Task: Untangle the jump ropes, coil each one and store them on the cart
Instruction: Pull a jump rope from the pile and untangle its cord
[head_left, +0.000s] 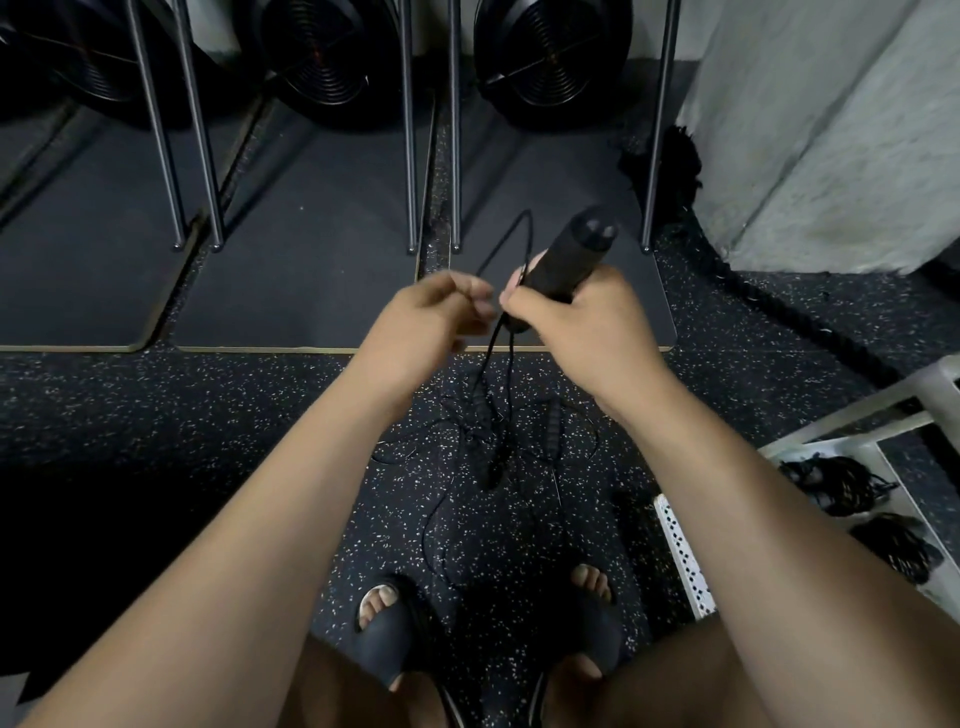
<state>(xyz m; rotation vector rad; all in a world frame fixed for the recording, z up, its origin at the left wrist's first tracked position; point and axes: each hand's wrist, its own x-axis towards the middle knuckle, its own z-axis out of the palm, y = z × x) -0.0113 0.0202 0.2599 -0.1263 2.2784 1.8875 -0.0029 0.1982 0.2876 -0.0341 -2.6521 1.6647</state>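
Black foam, by the look of it, covers the handle (571, 254) that our right hand (587, 322) has wrapped in a full grip, its free end pointing up toward one o'clock. Our left hand (431, 322) sits just beside it at nine o'clock with fingers curled in toward the thin cord (485, 364). Blur keeps us from telling whether it actually pinches the cord. From the handle the cord loops up toward twelve o'clock and also drops to six o'clock, into the tangle (488, 441) on the speckled floor (208, 415) ahead of our feet, where a second handle (554, 423) lies among the loops. We judge these jump ropes to be light and limp: the cord should be slick and springy, prone to kinking and snagging on itself, while the handles are the only stiff, grippy parts. So the handle seems the right place to hold, with the other hand feeding cord through loosely rather than yanking, since a hard pull would likely tighten the knots. At four o'clock stands the white cart (852, 415), with dark coiled ropes (836, 486) lying on it.
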